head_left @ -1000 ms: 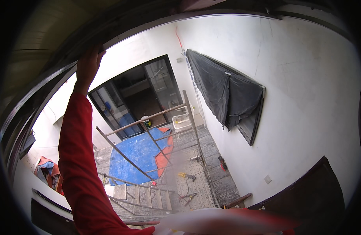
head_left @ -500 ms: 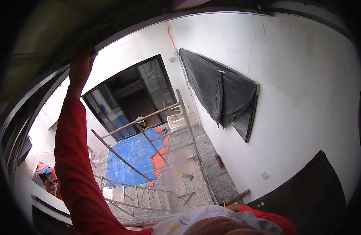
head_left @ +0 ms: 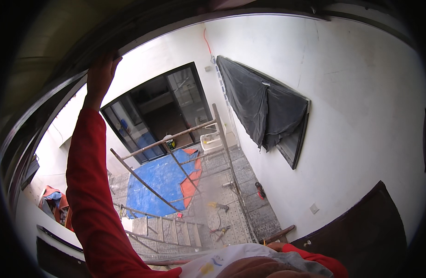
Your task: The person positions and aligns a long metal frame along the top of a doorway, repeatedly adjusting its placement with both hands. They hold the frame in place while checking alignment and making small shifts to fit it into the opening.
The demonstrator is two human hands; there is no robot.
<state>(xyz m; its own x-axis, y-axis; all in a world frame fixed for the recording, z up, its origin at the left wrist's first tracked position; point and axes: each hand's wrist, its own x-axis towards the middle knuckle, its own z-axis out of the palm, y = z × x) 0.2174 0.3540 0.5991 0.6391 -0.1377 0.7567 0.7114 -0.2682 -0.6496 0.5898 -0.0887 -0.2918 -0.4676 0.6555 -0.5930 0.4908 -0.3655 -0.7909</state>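
My left arm, in a red sleeve, stretches up at the left. At its top my left hand (head_left: pixel 101 78) grips the lower edge of a dark overhead beam (head_left: pixel 143 39). The thumb shows against the white wall, while the other fingers fade into the shadow of the beam. At the bottom, my right hand (head_left: pixel 276 246) shows only in part in front of my body, close to a brown rail (head_left: pixel 281 234). A thin orange-yellow tip pokes out beside it. My clothing hides its fingers.
Below stands a rusty metal scaffold frame (head_left: pixel 169 139) with a ladder-like section (head_left: pixel 176 231). Blue-and-orange sheeting (head_left: pixel 152 180) covers paving before a sliding glass door (head_left: pixel 157 109). A red-and-black power tool (head_left: pixel 259 190) lies by the right wall. Black plastic (head_left: pixel 264 106) covers a window.
The view has shifted slightly, so the courtyard appears a little further right. My left hand still reaches up to the beam, and my right hand stays low.
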